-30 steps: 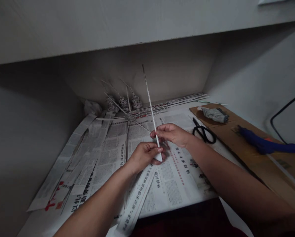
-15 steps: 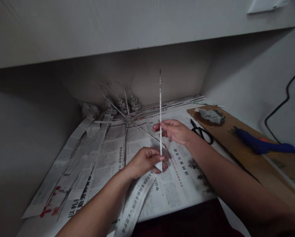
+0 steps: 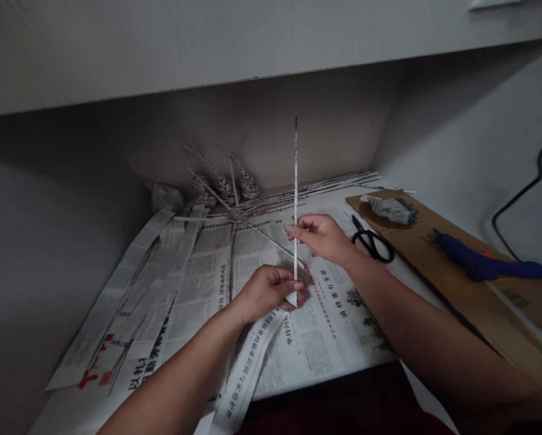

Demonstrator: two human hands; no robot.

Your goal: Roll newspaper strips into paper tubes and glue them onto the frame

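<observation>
A thin rolled newspaper stick [image 3: 296, 175] stands upright in front of me, dark at its tip. My left hand [image 3: 271, 291] pinches its lower end, where a flat newspaper strip [image 3: 249, 368] runs into the roll and trails down toward the front edge. Higher up, my right hand [image 3: 318, 235] is closed on the stick with thumb and fingertips. Behind the hands lies a woven piece [image 3: 237, 215] with paper spokes sticking out, one of them reaching toward my right hand.
Newspaper sheets [image 3: 207, 272] cover the table, with cut strips [image 3: 112, 302] at left. Rolled sticks [image 3: 316, 192] and small woven pieces [image 3: 225, 188] lie at the back. Black scissors [image 3: 373, 240], a grey crumpled cloth [image 3: 394, 210] and a blue glue gun [image 3: 483, 257] on cardboard [image 3: 434, 272] are at right.
The fingers of my right hand have closed in more around the stick. My left hand keeps its pinch at the lower end. The camera view has shifted slightly.
</observation>
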